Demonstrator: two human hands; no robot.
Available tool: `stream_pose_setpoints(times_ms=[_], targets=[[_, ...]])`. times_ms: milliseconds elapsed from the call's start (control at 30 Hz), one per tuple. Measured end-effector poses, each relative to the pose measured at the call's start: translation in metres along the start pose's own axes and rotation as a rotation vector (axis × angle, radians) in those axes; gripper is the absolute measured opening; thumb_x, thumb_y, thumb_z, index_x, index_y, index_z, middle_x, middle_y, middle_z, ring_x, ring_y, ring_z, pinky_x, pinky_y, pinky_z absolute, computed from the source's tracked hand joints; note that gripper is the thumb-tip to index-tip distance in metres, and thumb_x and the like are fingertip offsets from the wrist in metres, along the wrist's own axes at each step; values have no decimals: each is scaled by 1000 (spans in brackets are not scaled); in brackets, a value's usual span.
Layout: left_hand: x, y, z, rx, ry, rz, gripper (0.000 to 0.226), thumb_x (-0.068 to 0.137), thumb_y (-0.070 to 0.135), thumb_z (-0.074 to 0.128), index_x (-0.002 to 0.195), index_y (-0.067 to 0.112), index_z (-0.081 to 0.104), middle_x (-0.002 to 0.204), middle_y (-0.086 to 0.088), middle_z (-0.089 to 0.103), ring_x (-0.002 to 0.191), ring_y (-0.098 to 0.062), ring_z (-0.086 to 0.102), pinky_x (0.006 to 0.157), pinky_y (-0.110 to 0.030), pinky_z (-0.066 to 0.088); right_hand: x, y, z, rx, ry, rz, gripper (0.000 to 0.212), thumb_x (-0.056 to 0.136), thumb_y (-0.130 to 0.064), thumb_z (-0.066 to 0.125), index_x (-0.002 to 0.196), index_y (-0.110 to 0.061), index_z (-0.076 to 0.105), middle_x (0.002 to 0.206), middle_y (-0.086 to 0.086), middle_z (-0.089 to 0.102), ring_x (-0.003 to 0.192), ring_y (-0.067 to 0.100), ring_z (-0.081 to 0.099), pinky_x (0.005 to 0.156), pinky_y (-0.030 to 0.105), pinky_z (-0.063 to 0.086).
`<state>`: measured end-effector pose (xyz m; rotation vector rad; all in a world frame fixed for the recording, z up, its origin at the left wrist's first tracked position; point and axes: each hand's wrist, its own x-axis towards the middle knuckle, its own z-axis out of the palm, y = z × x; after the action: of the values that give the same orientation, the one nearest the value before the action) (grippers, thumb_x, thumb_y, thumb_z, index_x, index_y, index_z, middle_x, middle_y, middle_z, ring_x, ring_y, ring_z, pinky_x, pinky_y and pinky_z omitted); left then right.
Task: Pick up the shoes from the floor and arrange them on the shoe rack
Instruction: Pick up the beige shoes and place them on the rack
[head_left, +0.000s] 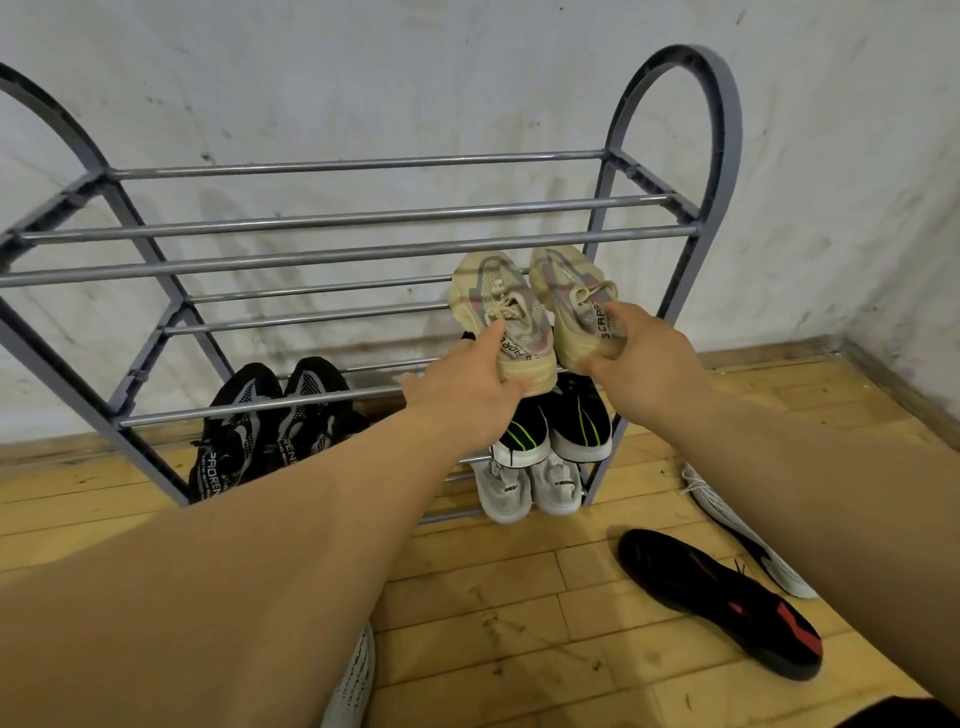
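L hand (467, 395) grips the heel of the left beige sneaker (498, 306), thumb curled on top by the laces, other fingers wrapped under. R hand (644, 364) pinches the right beige sneaker (571, 291) the same way at its collar. Both sneakers sit side by side over the 2nd-tier bars at the right end of the grey shoe rack (363, 254), toes twd the wall (415, 78); can't tell if the soles rest on the bars. Below them: black/green pair (571, 421), then white pair (530, 486). Black pair (270, 415) on the left, lower tier. On the wood floor (493, 623): black shoe w/ red sole (717, 597), white shoe (727, 514) near R forearm, another white shoe (353, 680) under L arm.
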<state>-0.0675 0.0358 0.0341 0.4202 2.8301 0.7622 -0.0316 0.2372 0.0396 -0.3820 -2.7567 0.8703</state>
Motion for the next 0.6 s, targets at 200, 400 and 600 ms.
stream_pose_setpoints(times_ms=[200, 400, 600], targets=[[4, 7, 6, 1, -24, 10, 65, 106, 47, 41, 163, 43, 8, 170, 6, 23, 153, -27, 31, 121, -69, 9, -2, 4, -3, -24, -21, -11, 62, 95, -23, 66, 153, -25, 44, 135, 12, 60, 114, 30, 59, 80, 28, 39], [4, 8, 8, 11, 23, 20, 63, 108, 42, 37, 164, 39, 7, 169, 4, 27, 148, -30, 37, 119, -62, 23, -3, 6, -4, -31, -20, -30, 64, 97, -22, 63, 155, -32, 40, 135, 9, 61, 94, 23, 60, 68, 27, 40], [9, 12, 12, -4, 106, -25, 61, 108, 42, 38, 163, 39, 12, 158, 1, 46, 141, -31, 46, 113, -57, 33, -2, 10, -4, -54, -23, -24, 63, 98, -25, 64, 156, -27, 39, 143, 9, 57, 124, 31, 56, 84, 27, 38]])
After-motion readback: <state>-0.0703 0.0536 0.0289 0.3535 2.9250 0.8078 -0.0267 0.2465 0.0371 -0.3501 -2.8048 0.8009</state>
